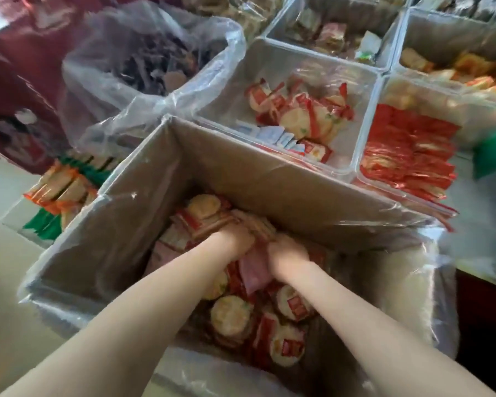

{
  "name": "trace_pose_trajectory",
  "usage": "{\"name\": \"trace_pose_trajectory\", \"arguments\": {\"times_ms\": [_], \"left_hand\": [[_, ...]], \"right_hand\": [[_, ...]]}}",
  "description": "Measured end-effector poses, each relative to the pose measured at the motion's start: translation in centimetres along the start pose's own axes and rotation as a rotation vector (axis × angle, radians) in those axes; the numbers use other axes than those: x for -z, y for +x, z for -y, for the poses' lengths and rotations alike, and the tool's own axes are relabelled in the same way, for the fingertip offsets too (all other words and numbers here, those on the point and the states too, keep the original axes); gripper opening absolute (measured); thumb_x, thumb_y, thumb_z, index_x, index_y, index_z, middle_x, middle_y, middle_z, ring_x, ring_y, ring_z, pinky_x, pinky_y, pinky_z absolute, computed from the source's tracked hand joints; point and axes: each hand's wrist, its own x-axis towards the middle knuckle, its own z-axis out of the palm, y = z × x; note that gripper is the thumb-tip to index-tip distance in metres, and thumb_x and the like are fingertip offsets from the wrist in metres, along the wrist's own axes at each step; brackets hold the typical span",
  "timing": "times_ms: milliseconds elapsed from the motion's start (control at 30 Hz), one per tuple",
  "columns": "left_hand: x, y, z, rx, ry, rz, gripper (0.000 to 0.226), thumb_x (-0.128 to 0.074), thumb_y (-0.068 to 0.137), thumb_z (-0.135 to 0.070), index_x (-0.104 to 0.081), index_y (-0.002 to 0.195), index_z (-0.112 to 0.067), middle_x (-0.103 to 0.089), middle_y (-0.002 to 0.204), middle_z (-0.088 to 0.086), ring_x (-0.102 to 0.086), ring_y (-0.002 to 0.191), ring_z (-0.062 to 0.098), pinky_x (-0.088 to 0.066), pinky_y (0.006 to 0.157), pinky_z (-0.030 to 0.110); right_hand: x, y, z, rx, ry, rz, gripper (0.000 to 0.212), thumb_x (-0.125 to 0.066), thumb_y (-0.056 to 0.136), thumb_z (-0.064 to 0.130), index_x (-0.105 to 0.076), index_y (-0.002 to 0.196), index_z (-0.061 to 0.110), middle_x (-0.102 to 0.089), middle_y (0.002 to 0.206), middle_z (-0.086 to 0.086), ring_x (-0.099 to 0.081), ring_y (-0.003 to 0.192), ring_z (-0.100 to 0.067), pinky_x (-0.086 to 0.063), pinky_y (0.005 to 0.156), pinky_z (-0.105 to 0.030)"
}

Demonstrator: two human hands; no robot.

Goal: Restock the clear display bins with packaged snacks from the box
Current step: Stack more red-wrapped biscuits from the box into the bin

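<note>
Both hands reach deep into the cardboard box (226, 167): the left hand (235, 242) and right hand (287, 253) gather wrapped rice crackers (231, 315) between them, the fingers buried, so I cannot tell the grasp. The packets look light, slippery and brittle; scoop from below. Beyond the box, the clear bin (358, 147) is half empty.

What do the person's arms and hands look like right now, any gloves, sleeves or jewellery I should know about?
Both forearms are bare as far as the view reaches: no sleeves show. The left hand and right hand wear no gloves, and no watch or bracelet shows at either wrist. The fingers are buried among snack packets, so rings cannot be checked.
</note>
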Motion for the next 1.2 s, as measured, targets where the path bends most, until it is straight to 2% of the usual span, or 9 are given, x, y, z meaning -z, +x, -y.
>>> {"name": "trace_pose_trajectory", "arguments": {"times_ms": [133, 267, 333, 400, 533, 667, 767, 933, 1200], "left_hand": [[0.2, 1.9, -0.9, 0.037, -0.077, 0.05, 0.051, -0.053, 0.091, -0.036, -0.049, 0.129, -0.003, -0.052, 0.132, 0.015, -0.049, 0.121, 0.032, -0.038, 0.1, 0.032], [-1.6, 2.2, -1.2, 0.129, -0.219, 0.067, 0.063, -0.059, 0.09, -0.023, -0.03, 0.142, -0.001, -0.041, 0.142, 0.017, -0.042, 0.13, 0.031, -0.036, 0.105, 0.035], [-1.8, 2.1, -0.4, 0.149, -0.316, 0.067, 0.066, -0.067, 0.083, -0.028, -0.039, 0.137, -0.004, -0.047, 0.137, 0.015, -0.047, 0.125, 0.029, -0.041, 0.103, 0.034], [-0.9, 1.2, 0.5, 0.127, -0.397, 0.05, 0.06, -0.07, 0.078, -0.03, -0.045, 0.128, -0.007, -0.06, 0.115, 0.013, -0.06, 0.101, 0.025, -0.05, 0.085, 0.033], [1.4, -1.3, 3.3, 0.128, -0.548, -0.017, 0.058, -0.07, 0.077, -0.018, -0.047, 0.13, -0.016, -0.052, 0.131, 0.007, -0.053, 0.117, 0.03, -0.044, 0.09, 0.034], [2.9, -3.8, 6.3, -0.078, -0.499, -0.354, 0.025, -0.055, 0.073, -0.031, -0.069, 0.092, -0.023, -0.063, 0.106, 0.006, -0.052, 0.109, 0.03, -0.035, 0.085, 0.023], [3.9, -6.2, 7.7, -0.237, -0.599, -0.532, 0.04, -0.042, 0.06, -0.055, -0.064, 0.086, -0.036, -0.051, 0.114, 0.001, -0.042, 0.11, 0.023, -0.025, 0.095, 0.024], [7.4, -10.3, 7.3, -0.38, -0.848, -0.58, 0.03, -0.051, 0.071, -0.016, -0.069, 0.075, -0.04, -0.04, 0.111, -0.021, -0.046, 0.112, 0.002, -0.03, 0.092, 0.0], [14.1, -10.7, 2.8, -0.467, -1.534, -0.395, 0.048, -0.063, 0.084, -0.002, -0.046, 0.129, -0.006, -0.061, 0.112, 0.017, -0.068, 0.083, 0.018, -0.056, 0.067, 0.028]], "right_hand": [[1.6, 0.1, -1.2, 0.153, 0.127, 0.159, 0.025, -0.049, 0.089, 0.028, -0.065, 0.084, 0.01, -0.065, 0.094, -0.018, -0.059, 0.082, -0.028, -0.045, 0.068, -0.027], [-1.8, 0.9, -2.3, 0.082, -0.059, 0.25, 0.056, -0.041, 0.094, 0.007, -0.028, 0.148, 0.016, -0.021, 0.153, -0.013, -0.027, 0.138, -0.033, -0.029, 0.109, -0.034], [-2.8, 0.6, -1.4, 0.065, -0.222, 0.205, 0.061, -0.039, 0.096, 0.011, -0.012, 0.151, 0.016, 0.002, 0.157, -0.013, -0.002, 0.144, -0.035, -0.013, 0.115, -0.044], [-4.0, 0.6, -0.7, 0.107, -0.263, 0.197, 0.058, -0.04, 0.096, 0.016, -0.016, 0.15, 0.013, -0.007, 0.156, -0.014, -0.01, 0.142, -0.035, -0.017, 0.112, -0.046], [-1.8, -1.8, -1.0, 0.091, 0.073, 0.292, 0.052, -0.059, 0.089, 0.02, -0.04, 0.138, 0.012, -0.047, 0.138, -0.007, -0.047, 0.123, -0.027, -0.04, 0.101, -0.033], [4.8, -4.0, -2.8, 0.054, 0.548, 0.097, 0.043, -0.071, 0.08, 0.016, -0.05, 0.117, 0.008, -0.055, 0.109, -0.004, -0.054, 0.101, -0.018, -0.041, 0.079, -0.017], [8.6, -5.5, -3.0, 0.045, 1.216, 0.129, 0.027, -0.064, 0.083, 0.002, -0.06, 0.109, 0.005, -0.065, 0.1, -0.007, -0.062, 0.095, -0.02, -0.048, 0.09, -0.032], [11.1, -6.8, -1.9, 0.164, 1.549, 0.3, 0.033, -0.053, 0.071, 0.014, -0.062, 0.103, 0.013, -0.068, 0.097, -0.008, -0.064, 0.091, -0.022, -0.045, 0.088, -0.039], [14.1, -9.4, -3.2, 0.167, 1.658, 0.188, 0.039, -0.065, 0.062, 0.025, -0.063, 0.099, 0.014, -0.071, 0.092, -0.005, -0.069, 0.083, -0.018, -0.053, 0.079, -0.034]]}}
